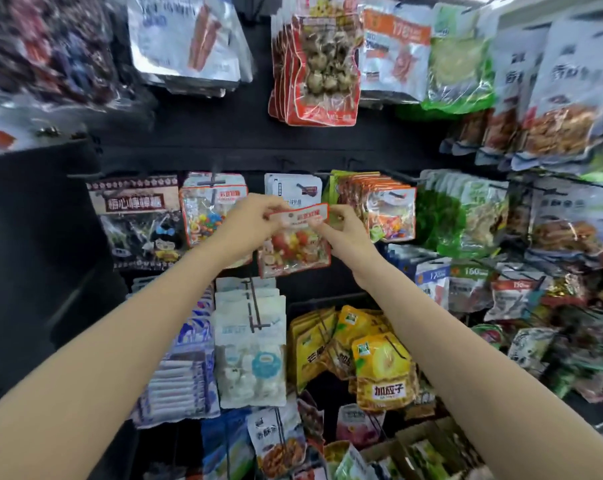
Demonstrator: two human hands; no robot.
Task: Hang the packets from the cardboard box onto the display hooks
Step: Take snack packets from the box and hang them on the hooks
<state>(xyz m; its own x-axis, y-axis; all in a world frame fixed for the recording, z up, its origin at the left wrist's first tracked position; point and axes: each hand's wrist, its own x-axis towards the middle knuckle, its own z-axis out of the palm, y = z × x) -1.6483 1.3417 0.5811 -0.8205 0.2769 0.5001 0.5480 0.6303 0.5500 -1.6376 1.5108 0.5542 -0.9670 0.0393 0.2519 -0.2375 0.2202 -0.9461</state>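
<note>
**A sweet packet is held up at the display wall**

A tall black display wall (224, 143) is seen across the whole far side, with rows of snack packets hung on it. A red packet of brown balls (322, 67) is hung high in the middle. A yellow fruit packet (385, 372) is hung low, to the right. A clear packet of bright sweets (295, 240) with a red top strip is held up in the middle, in front of a white hung packet (293, 190). Its top left corner is pinched by the left hand (250, 220). Its top right edge is pinched by the right hand (341, 230). A black hook (212, 183) sticks out just to the left, through a matching sweet packet (208, 213).
</note>
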